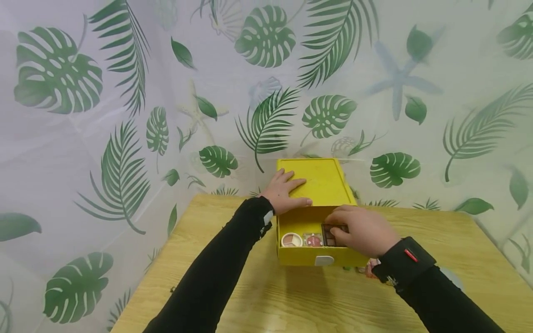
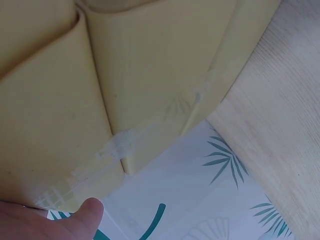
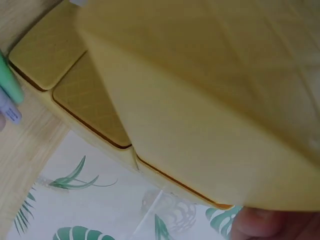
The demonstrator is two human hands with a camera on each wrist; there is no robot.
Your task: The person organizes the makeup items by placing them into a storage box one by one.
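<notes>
A yellow drawer box [image 1: 312,180] stands at the back of the table with its top drawer [image 1: 297,256] pulled out. My left hand [image 1: 285,192] rests on the lid with its fingers spread. Inside the drawer, near its front wall, a round three-tone compact [image 1: 291,240] and a small clear case of pink blush [image 1: 313,239] sit side by side. To their right, my right hand [image 1: 366,229] pinches a dark eyeshadow palette [image 1: 328,237], fingers reaching in over the drawer's right side. The hand covers part of the palette. The drawer's underside fills much of the right wrist view.
A white pull tab [image 1: 324,260] is on the drawer front. Below the right wrist, a pinkish item [image 1: 371,268] lies on the wooden table [image 1: 266,310]. Green [image 3: 11,82] and lilac tubes [image 3: 9,107] lie beside the box. A leaf-print sheet [image 1: 266,115] hangs behind.
</notes>
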